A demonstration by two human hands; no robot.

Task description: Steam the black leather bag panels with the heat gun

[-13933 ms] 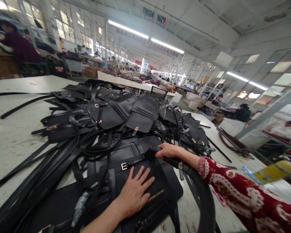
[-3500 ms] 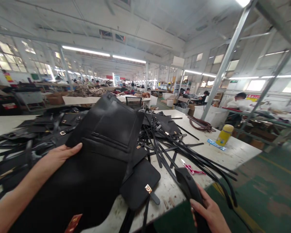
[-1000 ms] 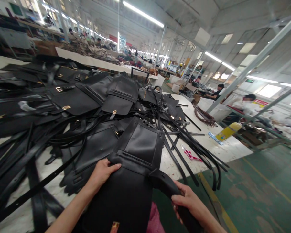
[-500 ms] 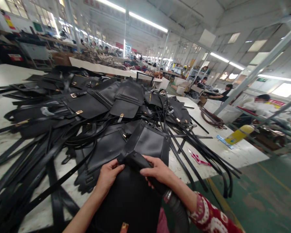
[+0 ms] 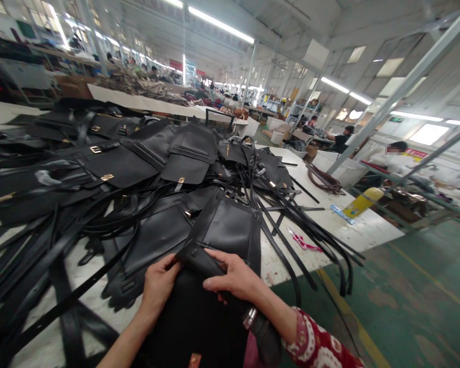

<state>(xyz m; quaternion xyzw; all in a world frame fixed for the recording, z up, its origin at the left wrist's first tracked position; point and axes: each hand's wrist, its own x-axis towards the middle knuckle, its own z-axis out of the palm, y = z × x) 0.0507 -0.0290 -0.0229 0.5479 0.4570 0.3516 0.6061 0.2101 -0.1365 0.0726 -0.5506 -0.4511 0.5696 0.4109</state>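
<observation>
A black leather bag piece (image 5: pixel 191 312) with a small gold-coloured clasp at its lower end lies close in front of me. My left hand (image 5: pixel 159 281) pinches its upper edge between thumb and fingers. Closed around a dark hose handle (image 5: pixel 235 301), my right hand (image 5: pixel 232 276) rests over the right part of the same edge. A metal clamp (image 5: pixel 250 317) joins that handle to a ribbed black hose (image 5: pixel 266 332), which runs down toward my right forearm. The handle's front end is hard to make out against the black leather.
Black bag pieces (image 5: pixel 189 153) with gold-coloured clasps and long straps are heaped across the white table (image 5: pixel 368 225). Pink-handled snips (image 5: pixel 304 243), a yellow cylinder (image 5: pixel 363 202) and coiled brown straps (image 5: pixel 322 179) lie to the right. Co-workers sit farther back.
The view has shifted a little to the right, so everything sits farther left. The upper edge of the bag piece has turned up beside my right hand. Both hands keep their hold.
</observation>
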